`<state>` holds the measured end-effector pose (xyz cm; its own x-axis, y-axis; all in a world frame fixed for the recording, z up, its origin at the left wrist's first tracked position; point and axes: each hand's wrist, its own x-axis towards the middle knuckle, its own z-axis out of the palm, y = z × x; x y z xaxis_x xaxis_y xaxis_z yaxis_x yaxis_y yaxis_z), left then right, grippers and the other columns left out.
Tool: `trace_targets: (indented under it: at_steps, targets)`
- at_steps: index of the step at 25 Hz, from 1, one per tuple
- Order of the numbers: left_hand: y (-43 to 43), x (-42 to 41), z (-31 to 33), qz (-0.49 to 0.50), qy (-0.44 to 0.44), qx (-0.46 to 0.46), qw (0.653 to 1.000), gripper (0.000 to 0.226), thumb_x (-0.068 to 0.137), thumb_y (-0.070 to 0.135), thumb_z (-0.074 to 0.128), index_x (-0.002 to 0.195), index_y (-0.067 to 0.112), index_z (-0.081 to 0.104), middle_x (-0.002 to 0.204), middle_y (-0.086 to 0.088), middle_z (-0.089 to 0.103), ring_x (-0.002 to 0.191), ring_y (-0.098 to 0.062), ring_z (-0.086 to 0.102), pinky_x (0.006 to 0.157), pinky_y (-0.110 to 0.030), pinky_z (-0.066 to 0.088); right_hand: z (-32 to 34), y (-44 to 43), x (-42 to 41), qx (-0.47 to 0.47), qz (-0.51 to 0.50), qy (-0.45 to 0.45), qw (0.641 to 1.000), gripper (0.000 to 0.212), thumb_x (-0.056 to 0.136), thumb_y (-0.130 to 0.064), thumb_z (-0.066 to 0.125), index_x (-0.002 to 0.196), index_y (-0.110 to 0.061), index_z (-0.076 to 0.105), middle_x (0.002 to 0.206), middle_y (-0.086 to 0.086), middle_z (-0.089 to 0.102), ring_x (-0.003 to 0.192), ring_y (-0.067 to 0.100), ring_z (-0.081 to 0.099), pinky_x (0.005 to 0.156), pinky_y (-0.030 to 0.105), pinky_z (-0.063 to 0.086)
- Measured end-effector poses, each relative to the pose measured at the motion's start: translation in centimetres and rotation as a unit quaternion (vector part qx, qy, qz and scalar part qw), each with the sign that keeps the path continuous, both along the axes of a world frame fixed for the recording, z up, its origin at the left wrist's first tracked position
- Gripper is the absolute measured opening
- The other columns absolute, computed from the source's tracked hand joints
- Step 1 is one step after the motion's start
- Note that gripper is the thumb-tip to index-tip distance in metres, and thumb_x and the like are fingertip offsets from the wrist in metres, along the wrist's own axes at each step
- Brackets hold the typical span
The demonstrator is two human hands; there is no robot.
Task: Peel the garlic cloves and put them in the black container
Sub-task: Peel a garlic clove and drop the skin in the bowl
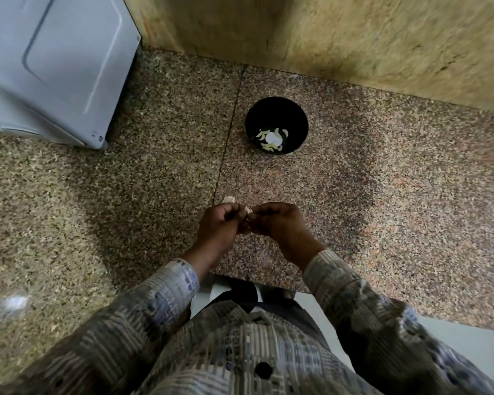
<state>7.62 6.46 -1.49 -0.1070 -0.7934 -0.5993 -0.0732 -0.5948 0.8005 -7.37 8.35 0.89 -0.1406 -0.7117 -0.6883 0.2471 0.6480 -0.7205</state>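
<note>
A round black container [277,109] stands on the speckled granite counter [382,181], well beyond my hands. Several peeled pale garlic cloves [270,139] lie at its bottom. My left hand [218,223] and my right hand [277,222] meet above the counter's near part, fingers curled, pinching a garlic clove [248,210] between them; only a small pale bit of it shows. A scrap of garlic skin [229,199] lies on the counter just beyond my left hand.
A white appliance [54,67] stands at the back left on the counter. A beige stone wall [354,38] closes the back. The counter's front edge [268,282] runs just below my wrists, with pale floor beneath.
</note>
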Motion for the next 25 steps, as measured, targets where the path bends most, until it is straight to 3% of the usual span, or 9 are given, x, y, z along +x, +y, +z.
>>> trace_targets:
  at_steps: [3, 6, 8, 10, 13, 15, 18, 21, 25]
  targets:
    - [-0.2, 0.2, -0.1, -0.023, -0.015, -0.016, 1.000, 0.017, 0.103, 0.013, 0.060, 0.098, 0.006, 0.075, 0.092, -0.014, 0.078, 0.082, -0.021, 0.074, 0.074, -0.034, 0.063, -0.1, -0.1, 0.2, 0.008, -0.022, -0.051, 0.998, 0.011, 0.087, 0.010, 0.071, 0.094, 0.002, 0.073, 0.087, 0.022, 0.074, 0.080, 0.035, 0.073, 0.077, 0.042, 0.064]
    - [-0.6, 0.8, 0.4, 0.007, 0.065, 0.053, 0.996, 0.016, 0.103, 0.008, 0.057, 0.098, 0.005, 0.071, 0.089, -0.010, 0.076, 0.079, -0.017, 0.072, 0.080, -0.037, 0.063, -0.6, 0.0, -0.1, 0.017, -0.018, -0.123, 0.992, 0.012, 0.092, 0.008, 0.066, 0.102, 0.004, 0.072, 0.097, 0.022, 0.074, 0.086, 0.031, 0.073, 0.083, 0.040, 0.063]
    - [-0.8, 1.2, 0.7, 0.020, 0.094, 0.081, 0.992, 0.017, 0.103, 0.006, 0.056, 0.093, 0.006, 0.070, 0.080, -0.004, 0.073, 0.072, -0.011, 0.070, 0.078, -0.034, 0.062, -0.7, -0.1, -0.1, 0.031, -0.029, -0.151, 0.988, 0.017, 0.095, 0.007, 0.062, 0.110, 0.005, 0.068, 0.101, 0.021, 0.071, 0.087, 0.027, 0.071, 0.077, 0.034, 0.063]
    - [-0.9, 1.4, 0.8, 0.030, 0.091, 0.096, 0.991, 0.019, 0.102, 0.002, 0.056, 0.089, 0.006, 0.069, 0.076, -0.004, 0.072, 0.068, -0.011, 0.069, 0.074, -0.033, 0.062, -0.8, -0.4, 0.3, 0.036, -0.021, -0.109, 0.993, 0.012, 0.096, 0.004, 0.063, 0.107, 0.003, 0.069, 0.096, 0.019, 0.071, 0.082, 0.025, 0.071, 0.070, 0.030, 0.062]
    - [-0.9, 1.7, 0.4, 0.073, 0.036, 0.108, 0.991, 0.016, 0.098, 0.001, 0.059, 0.088, 0.005, 0.070, 0.076, -0.011, 0.072, 0.064, -0.018, 0.069, 0.066, -0.035, 0.061, -1.2, -1.6, 1.7, 0.032, 0.055, 0.061, 0.996, 0.005, 0.094, -0.003, 0.071, 0.099, -0.004, 0.074, 0.090, 0.015, 0.076, 0.079, 0.027, 0.074, 0.075, 0.036, 0.065]
    - [-0.9, 2.4, -0.1, 0.113, 0.000, 0.121, 0.986, 0.014, 0.095, 0.004, 0.061, 0.084, 0.006, 0.071, 0.071, -0.010, 0.071, 0.063, -0.021, 0.068, 0.069, -0.039, 0.062, -1.5, -2.5, 2.5, 0.021, 0.114, 0.142, 0.983, 0.006, 0.093, -0.006, 0.073, 0.092, -0.010, 0.076, 0.085, 0.011, 0.078, 0.077, 0.025, 0.076, 0.076, 0.040, 0.066]
    - [-1.1, 3.0, -0.4, 0.120, -0.011, 0.129, 0.984, 0.010, 0.091, 0.005, 0.064, 0.088, 0.005, 0.073, 0.074, -0.012, 0.073, 0.062, -0.022, 0.069, 0.077, -0.044, 0.059, -1.5, -3.0, 3.5, -0.005, 0.146, 0.099, 0.984, 0.008, 0.092, -0.004, 0.072, 0.087, -0.009, 0.075, 0.086, 0.014, 0.077, 0.076, 0.022, 0.073, 0.072, 0.037, 0.063]
    - [-1.1, 3.2, -0.3, 0.122, 0.011, 0.141, 0.982, 0.011, 0.093, 0.001, 0.061, 0.092, 0.001, 0.072, 0.076, -0.012, 0.074, 0.062, -0.020, 0.071, 0.070, -0.038, 0.059, -2.3, -3.0, 3.9, -0.049, 0.201, 0.181, 0.962, 0.005, 0.087, -0.012, 0.080, 0.086, -0.015, 0.076, 0.080, 0.004, 0.078, 0.074, 0.018, 0.075, 0.068, 0.031, 0.063]
    - [-0.5, 3.9, -0.2, 0.135, 0.067, 0.153, 0.977, 0.019, 0.100, -0.004, 0.052, 0.089, 0.002, 0.067, 0.070, -0.007, 0.074, 0.062, -0.018, 0.070, 0.064, -0.035, 0.060, -3.2, -3.3, 4.5, -0.055, 0.209, 0.232, 0.948, 0.007, 0.088, -0.013, 0.077, 0.088, -0.020, 0.077, 0.081, 0.000, 0.078, 0.075, 0.016, 0.075, 0.070, 0.033, 0.063]
